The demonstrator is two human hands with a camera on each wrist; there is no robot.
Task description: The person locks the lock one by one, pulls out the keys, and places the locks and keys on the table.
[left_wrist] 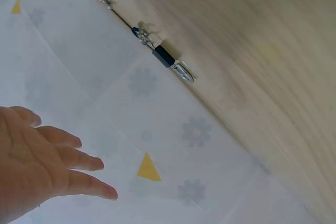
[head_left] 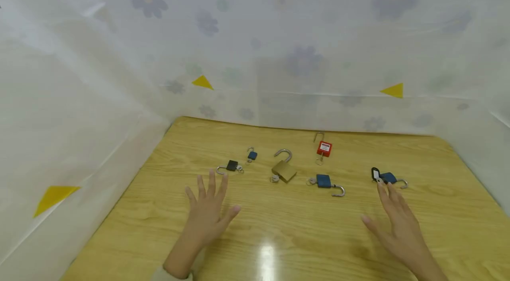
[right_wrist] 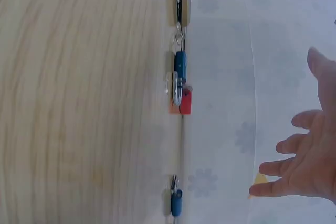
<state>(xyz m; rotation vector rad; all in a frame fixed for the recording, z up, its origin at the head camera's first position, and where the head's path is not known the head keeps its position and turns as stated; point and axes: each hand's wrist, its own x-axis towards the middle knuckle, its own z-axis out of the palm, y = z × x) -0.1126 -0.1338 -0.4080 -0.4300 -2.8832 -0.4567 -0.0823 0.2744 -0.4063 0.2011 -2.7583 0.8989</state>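
Both hands are spread with nothing in them. My left hand is over the table's left part, its fingertips just below the black padlock in the head view. My right hand is at the right, fingertips overlapping the keys by a blue padlock with a black tag. Between the hands lie a brass padlock, another blue padlock, a red padlock and a small blue padlock. Every shackle is unlatched, and keys hang from the locks.
The wood-patterned table has a bright reflection near its front. Pale flowered sheeting rises behind it and at both sides, with yellow triangles on it.
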